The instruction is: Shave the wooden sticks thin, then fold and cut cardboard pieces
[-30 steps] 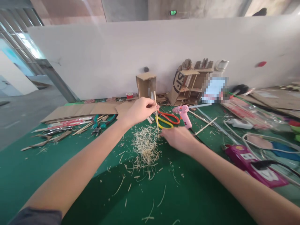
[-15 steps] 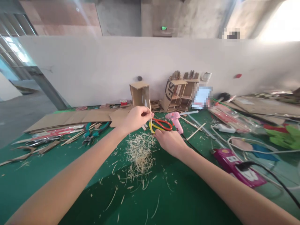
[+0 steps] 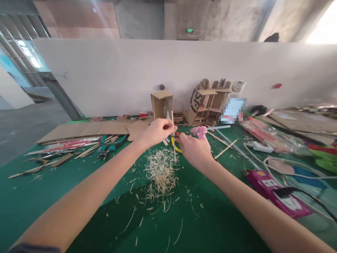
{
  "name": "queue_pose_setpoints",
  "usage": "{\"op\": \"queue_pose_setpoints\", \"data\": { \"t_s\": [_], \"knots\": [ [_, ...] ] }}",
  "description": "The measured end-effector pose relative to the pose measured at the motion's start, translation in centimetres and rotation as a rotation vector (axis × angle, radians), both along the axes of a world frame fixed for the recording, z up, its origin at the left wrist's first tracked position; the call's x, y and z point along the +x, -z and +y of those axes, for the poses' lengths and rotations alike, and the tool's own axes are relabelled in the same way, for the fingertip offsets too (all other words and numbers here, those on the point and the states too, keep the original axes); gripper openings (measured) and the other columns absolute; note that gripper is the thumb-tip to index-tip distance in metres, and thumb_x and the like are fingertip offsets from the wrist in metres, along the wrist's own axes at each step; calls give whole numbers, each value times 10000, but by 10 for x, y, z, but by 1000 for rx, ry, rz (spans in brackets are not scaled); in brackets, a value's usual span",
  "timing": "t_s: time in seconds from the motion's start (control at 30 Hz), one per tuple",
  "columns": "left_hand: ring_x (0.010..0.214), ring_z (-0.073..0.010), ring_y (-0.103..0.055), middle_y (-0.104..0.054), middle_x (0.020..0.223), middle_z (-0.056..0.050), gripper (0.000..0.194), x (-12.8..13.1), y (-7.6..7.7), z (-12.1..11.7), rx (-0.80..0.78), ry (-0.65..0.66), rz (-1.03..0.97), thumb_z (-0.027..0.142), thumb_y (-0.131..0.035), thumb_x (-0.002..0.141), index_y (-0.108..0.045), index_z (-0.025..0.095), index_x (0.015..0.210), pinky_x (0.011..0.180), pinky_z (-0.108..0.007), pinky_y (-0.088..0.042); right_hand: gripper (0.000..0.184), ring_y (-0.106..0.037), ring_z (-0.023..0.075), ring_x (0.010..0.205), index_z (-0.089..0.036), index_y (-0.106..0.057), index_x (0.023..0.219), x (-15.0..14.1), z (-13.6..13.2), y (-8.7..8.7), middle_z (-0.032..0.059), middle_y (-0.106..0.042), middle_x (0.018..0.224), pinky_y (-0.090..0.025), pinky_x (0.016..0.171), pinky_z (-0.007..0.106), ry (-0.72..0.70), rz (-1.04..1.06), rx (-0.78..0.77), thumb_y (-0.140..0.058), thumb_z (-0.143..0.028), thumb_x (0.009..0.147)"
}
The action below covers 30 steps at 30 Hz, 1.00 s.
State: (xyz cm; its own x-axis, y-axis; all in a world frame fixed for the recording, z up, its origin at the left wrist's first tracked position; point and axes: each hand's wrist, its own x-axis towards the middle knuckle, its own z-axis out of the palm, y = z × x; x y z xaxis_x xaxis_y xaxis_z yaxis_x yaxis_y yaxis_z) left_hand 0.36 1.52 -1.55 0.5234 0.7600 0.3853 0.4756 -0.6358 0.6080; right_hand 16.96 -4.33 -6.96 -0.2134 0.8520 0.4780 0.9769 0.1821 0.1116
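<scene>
My left hand (image 3: 159,130) pinches a thin wooden stick (image 3: 174,147), held almost upright above the table. Close beside the stick is my right hand (image 3: 194,147), its fingers closed. What those fingers grip is too small and too covered to make out. Below the stick lies a loose pile of pale wood shavings (image 3: 161,172) on the green tabletop (image 3: 210,218). Red and yellow looped handles (image 3: 177,144) show behind my right hand, mostly hidden by it. A pink glue gun (image 3: 201,133) lies just beyond that hand.
An open cardboard box (image 3: 161,102) and a cardboard shelf model (image 3: 205,105) stand by the white partition (image 3: 118,77). Teal-handled pliers (image 3: 106,149) and flat cardboard (image 3: 84,130) lie left. On the right are a magenta power strip (image 3: 279,193), cables and a phone (image 3: 233,109).
My right hand has risen along the stick, toward my left fingertips. The stick's lower end now shows below it. The whole view has shifted slightly, moving the scene to the right.
</scene>
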Motion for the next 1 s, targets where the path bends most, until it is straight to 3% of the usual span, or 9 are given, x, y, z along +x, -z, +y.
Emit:
{"op": "queue_pose_setpoints", "data": {
  "t_s": [0.23,0.43,0.67,0.87,1.0],
  "knots": [
    [585,-108,-400,-479,647,-3,265,2,-2,-4,-13,-43,21,395,-507,860,-523,193,690,545,-291,-276,407,-552,147,543,-179,-593,836,7,-2,12,58,-641,655,-188,506,286,-85,-137,-49,-268,-376,980],
    [574,-102,-384,-455,630,5,265,4,-3,-7,-11,-29,5,375,-510,855,-500,191,665,544,-277,-287,420,-585,155,600,-169,-576,894,7,1,-5,64,-671,723,-268,580,284,-4,-46,3,-205,-339,996],
    [562,-102,-378,-463,628,3,270,4,-5,-8,1,-68,18,384,-515,853,-506,191,663,543,-282,-276,381,-563,168,490,-191,-604,870,3,-7,13,40,-625,585,-259,517,275,-35,-112,-164,-282,-365,977],
    [580,-101,-410,-468,611,4,259,6,-8,-13,1,-20,-9,326,-521,845,-479,181,635,561,-271,-308,429,-592,156,583,-169,-590,968,-3,-3,0,74,-681,749,-279,546,270,27,-50,-18,-201,-348,990],
    [546,-94,-379,-450,601,8,275,6,-8,-13,14,-64,-4,350,-530,843,-473,183,632,533,-275,-284,396,-588,165,545,-184,-600,914,-2,-8,11,65,-653,647,-279,520,272,28,-91,-154,-259,-375,977]
  ]
}}
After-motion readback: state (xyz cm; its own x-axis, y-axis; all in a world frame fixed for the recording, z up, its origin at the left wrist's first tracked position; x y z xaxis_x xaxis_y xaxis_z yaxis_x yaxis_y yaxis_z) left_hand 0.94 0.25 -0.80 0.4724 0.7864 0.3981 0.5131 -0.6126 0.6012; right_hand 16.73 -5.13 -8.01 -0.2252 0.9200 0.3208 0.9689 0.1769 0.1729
